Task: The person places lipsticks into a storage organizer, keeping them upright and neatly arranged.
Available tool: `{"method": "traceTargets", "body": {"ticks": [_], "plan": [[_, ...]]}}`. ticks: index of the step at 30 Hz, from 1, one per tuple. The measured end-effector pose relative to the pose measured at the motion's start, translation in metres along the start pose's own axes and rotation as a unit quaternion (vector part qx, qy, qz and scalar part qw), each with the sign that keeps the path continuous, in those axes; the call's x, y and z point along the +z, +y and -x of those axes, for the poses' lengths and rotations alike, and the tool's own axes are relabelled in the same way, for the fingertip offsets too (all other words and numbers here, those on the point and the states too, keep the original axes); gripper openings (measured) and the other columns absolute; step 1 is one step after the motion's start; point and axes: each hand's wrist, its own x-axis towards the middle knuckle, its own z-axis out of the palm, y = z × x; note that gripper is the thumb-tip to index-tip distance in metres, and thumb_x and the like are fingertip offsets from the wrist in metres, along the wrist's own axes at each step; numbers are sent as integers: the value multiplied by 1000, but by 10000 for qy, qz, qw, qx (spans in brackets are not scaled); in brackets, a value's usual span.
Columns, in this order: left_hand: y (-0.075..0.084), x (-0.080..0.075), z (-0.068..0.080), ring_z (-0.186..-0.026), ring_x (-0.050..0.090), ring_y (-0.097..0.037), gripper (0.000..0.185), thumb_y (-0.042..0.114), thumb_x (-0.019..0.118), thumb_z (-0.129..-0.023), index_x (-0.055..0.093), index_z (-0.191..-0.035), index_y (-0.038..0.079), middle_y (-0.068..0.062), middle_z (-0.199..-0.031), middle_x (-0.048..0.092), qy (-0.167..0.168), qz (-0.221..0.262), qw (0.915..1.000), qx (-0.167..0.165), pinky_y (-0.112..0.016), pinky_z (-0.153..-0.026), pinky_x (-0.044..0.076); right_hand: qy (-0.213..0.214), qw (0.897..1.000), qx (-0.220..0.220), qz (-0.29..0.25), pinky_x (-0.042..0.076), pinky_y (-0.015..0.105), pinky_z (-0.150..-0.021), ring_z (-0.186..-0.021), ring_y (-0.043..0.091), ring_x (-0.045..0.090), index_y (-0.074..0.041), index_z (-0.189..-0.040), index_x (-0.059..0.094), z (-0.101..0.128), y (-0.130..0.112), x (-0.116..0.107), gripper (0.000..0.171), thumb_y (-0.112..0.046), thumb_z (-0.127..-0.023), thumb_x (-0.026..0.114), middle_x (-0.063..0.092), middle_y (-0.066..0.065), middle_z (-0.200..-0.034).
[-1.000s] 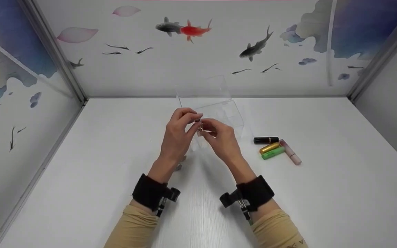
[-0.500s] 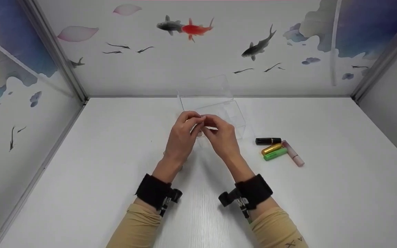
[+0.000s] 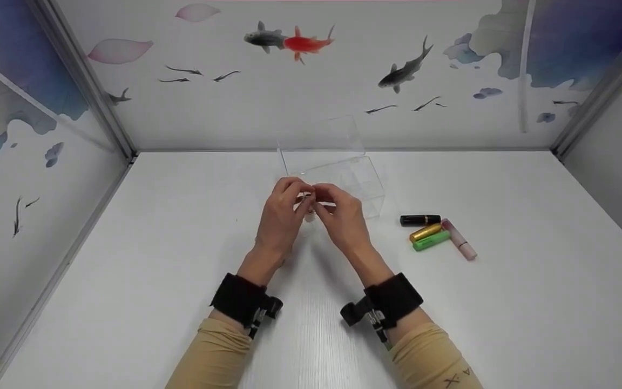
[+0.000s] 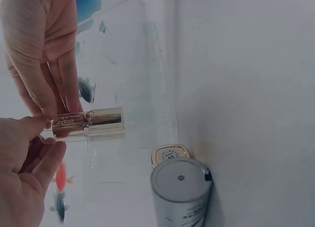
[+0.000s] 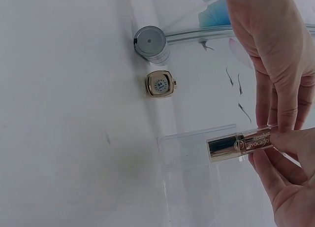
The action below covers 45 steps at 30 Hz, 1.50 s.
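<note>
Between both hands, just in front of a clear plastic box (image 3: 373,186), is a lipstick tube (image 5: 238,144) with a shiny gold end and a clear lettered end. My left hand (image 3: 280,213) pinches the lettered end with thumb and fingers. From the other side my right hand (image 3: 343,216) grips that same end. In the left wrist view the tube's gold end (image 4: 106,121) points back towards me, free of the fingers. Fingers hide much of the tube in the head view.
The box's clear lid (image 3: 322,135) stands raised at the back. Right lie a black tube (image 3: 420,220), a gold tube (image 3: 425,233), a green tube (image 3: 432,241) and a pink tube (image 3: 459,240). A grey cylinder (image 4: 181,180) and a gold-rimmed square item (image 5: 160,84) stand beside my left forearm.
Both hands stay together at the tube and have shifted slightly, with the fingers changing their hold. The left forearm now hides the small items beside it in the head view. The loose tubes have stayed put.
</note>
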Motion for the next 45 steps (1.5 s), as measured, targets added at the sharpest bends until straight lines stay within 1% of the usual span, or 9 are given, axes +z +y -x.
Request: {"method": "traceTargets", "body": {"ticks": [3, 6, 9, 13, 17, 21, 26, 31, 45], "plan": [[-1, 0, 0, -108, 66, -16, 12, 14, 67, -95, 69, -106, 8, -5, -114, 63, -114, -54, 9999, -107, -23, -92, 56, -3, 9999, -32, 127, 60, 30, -87, -106, 22, 72, -6, -119, 68, 1, 2, 2, 28, -3, -92, 69, 74, 10, -115], [-2, -1, 0, -105, 68, -15, 11, 12, 68, -94, 72, -104, 8, -4, -111, 66, -201, -127, 9996, -144, -22, -90, 57, 13, 9992, -132, 376, 60, 32, -86, -101, 22, 73, -5, -118, 68, 2, 3, 4, 27, -1, -91, 69, 74, 11, -112], [-2, -1, 0, -102, 70, -17, 10, 10, 70, -92, 73, -101, 7, -5, -108, 69, -232, -195, 9995, -135, -23, -87, 58, 45, 9969, -366, 701, 60, 32, -84, -97, 22, 73, -3, -116, 68, 3, 5, 6, 26, 0, -91, 69, 75, 13, -109], [-2, -2, 0, -99, 72, -20, 9, 9, 72, -90, 75, -99, 6, -6, -105, 71, -194, -500, 9986, 23, -26, -85, 59, 105, 9922, -716, 1020, 60, 32, -82, -94, 23, 73, -2, -112, 69, 4, 7, 8, 22, 2, -90, 69, 75, 14, -105], [-2, -1, 0, -94, 74, -19, 8, 8, 73, -89, 75, -96, 5, -7, -101, 74, -119, -1026, 9939, 384, -28, -82, 60, 112, 9892, -918, 1141, 60, 32, -82, -93, 23, 73, -1, -109, 69, 5, 8, 8, 21, 3, -88, 71, 74, 14, -104], [-2, -1, 1, -90, 74, -18, 6, 7, 74, -88, 76, -93, 4, -6, -97, 75, -110, -1422, 9880, 601, -26, -79, 60, 44, 9883, -949, 1194, 60, 32, -83, -93, 24, 73, -1, -108, 70, 5, 10, 8, 20, 2, -88, 71, 74, 13, -104], [-1, 0, 1, -89, 75, -17, 6, 8, 74, -88, 77, -93, 4, -7, -96, 75, -227, -1685, 9837, 584, -25, -78, 60, -52, 9883, -893, 1236, 59, 33, -84, -93, 24, 72, -2, -107, 71, 5, 11, 8, 18, 1, -89, 71, 75, 13, -103], [-1, -1, 1, -88, 75, -17, 7, 8, 74, -87, 77, -93, 4, -7, -95, 75, -301, -1820, 9810, 598, -25, -77, 60, -89, 9881, -928, 1222, 59, 34, -84, -93, 25, 73, -1, -106, 71, 5, 10, 8, 18, 2, -88, 71, 75, 14, -102], [-1, -1, 3, -86, 75, -16, 6, 8, 73, -89, 77, -92, 5, -6, -94, 74, -308, -2061, 9739, 898, -25, -74, 60, -102, 9860, -996, 1332, 59, 34, -83, -91, 25, 72, 0, -104, 70, 6, 11, 8, 16, 3, -88, 71, 74, 14, -99]]}}
